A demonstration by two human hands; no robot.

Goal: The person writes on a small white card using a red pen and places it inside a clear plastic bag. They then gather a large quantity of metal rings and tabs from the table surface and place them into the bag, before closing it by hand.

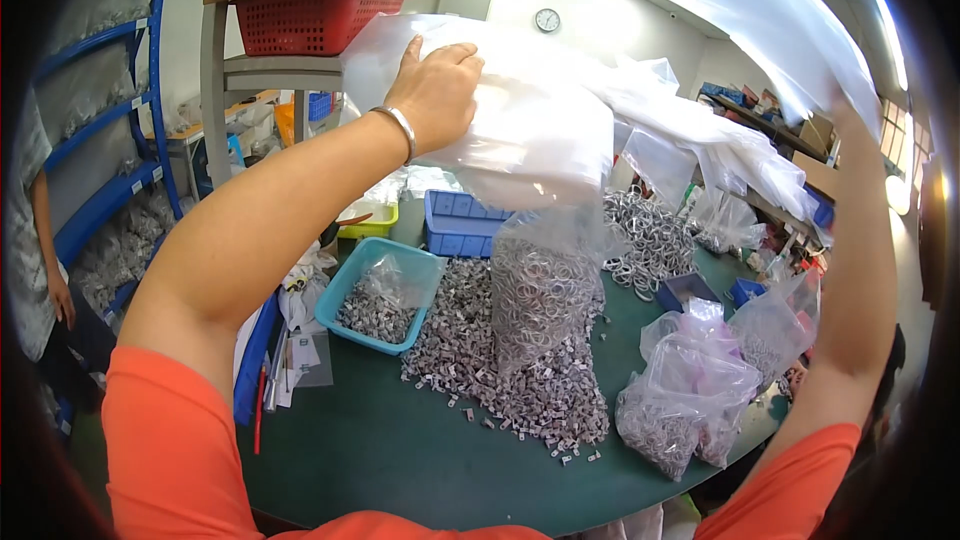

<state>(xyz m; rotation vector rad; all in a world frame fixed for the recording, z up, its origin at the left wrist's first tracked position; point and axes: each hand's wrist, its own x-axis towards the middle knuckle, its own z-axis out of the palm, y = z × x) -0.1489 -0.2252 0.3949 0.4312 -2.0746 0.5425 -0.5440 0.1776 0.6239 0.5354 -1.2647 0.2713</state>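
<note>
My left hand [435, 90] is raised high and grips the top of a large clear plastic bag [530, 130], which hangs down with small metal rings [540, 290] filling its bottom. The bag's base rests on a heap of small grey metal parts [470, 360] on the green table [380, 450]. My right arm reaches up at the right; my right hand is hidden behind the plastic sheet near the upper right edge. A silver bangle sits on my left wrist.
A teal tray [345, 285] holds a small bag of parts. Blue bins [460, 220], loose rings [655, 235] and tied bags of parts [690, 400] crowd the table's right. A red basket [310, 20] sits on a shelf. Another person [30, 230] stands at the far left.
</note>
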